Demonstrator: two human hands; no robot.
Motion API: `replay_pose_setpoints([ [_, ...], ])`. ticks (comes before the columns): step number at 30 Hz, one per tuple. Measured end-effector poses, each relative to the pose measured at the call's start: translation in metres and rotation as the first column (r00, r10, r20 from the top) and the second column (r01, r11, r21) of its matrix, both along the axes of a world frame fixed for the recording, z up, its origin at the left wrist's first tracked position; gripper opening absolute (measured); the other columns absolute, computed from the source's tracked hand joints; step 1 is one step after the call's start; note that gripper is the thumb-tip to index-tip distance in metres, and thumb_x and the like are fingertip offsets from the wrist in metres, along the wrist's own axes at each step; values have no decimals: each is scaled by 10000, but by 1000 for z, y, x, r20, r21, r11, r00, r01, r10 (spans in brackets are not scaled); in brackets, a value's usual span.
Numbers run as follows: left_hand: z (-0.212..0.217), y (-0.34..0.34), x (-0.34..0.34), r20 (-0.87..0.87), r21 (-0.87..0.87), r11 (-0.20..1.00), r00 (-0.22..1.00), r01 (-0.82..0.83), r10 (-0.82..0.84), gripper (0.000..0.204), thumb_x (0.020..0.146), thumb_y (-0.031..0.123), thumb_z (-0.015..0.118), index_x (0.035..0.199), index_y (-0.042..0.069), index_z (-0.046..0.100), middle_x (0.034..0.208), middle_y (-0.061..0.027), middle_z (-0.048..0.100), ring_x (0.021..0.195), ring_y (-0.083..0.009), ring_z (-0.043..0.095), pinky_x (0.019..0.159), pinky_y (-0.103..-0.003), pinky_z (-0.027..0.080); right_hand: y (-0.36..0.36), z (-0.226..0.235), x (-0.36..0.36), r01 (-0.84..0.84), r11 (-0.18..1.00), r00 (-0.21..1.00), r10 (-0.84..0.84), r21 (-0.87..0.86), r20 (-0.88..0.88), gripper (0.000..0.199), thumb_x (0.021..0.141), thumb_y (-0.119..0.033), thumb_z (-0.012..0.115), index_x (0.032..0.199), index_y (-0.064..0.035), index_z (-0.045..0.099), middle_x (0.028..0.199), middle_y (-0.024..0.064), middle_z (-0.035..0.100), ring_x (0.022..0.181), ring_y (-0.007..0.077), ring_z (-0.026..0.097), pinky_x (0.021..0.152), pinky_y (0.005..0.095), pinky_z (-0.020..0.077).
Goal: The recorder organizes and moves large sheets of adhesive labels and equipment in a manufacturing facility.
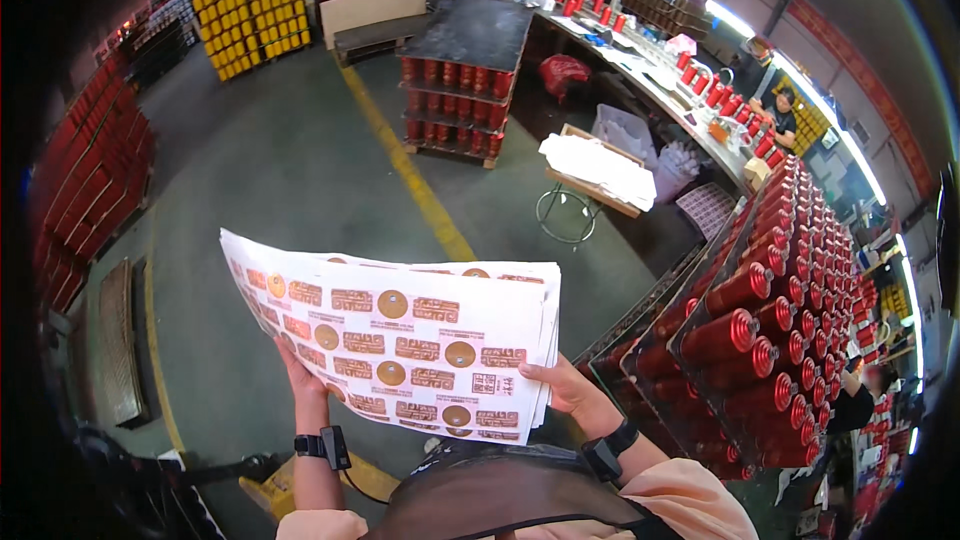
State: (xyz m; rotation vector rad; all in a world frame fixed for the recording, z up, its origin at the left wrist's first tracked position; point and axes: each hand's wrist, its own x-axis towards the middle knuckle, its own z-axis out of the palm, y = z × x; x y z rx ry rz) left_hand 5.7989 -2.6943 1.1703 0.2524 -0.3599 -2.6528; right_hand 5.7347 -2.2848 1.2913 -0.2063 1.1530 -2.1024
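Observation:
A stack of large white printed sheets (400,275) spans the space in front of my body, held between both hands. Rows of brown and gold round and block-shaped designs cover the top sheet, and its left side curls upward. My left hand (303,377) grips the lower left edge, with most of its fingers hidden beneath the paper. At the right edge my right hand (562,386) clasps the stack, thumb on top and the other fingers underneath. Several layers of paper fan out slightly at that right edge. Each wrist wears a dark strapped device.
Red bottles (735,330) stand in tall stacked layers close on my right. Ahead are a stool (568,215) bearing white sheets, a black-topped pallet of red cans (455,100) and a long workbench (690,105) with people behind it. A flat panel (122,345) lies at left.

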Motion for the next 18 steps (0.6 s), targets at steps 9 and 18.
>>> replay_pose_setpoints([
  [9,64,-33,-196,56,-138,989,997,58,-51,650,913,536,423,1395,111,328,1420,-83,375,1233,-282,428,1009,-447,395,-31,31,-188,117,992,991,-114,44,-71,492,820,-71,665,1251,40,455,1194,149,556,1064,229,565,919,372,473],
  [18,103,-50,-355,61,-102,990,994,97,-91,694,855,528,548,1363,91,367,1396,-97,403,1218,-283,439,992,-453,409,-41,49,-343,77,994,997,-74,83,-37,543,807,-77,685,1277,22,432,1221,151,541,1115,241,538,937,385,462],
])
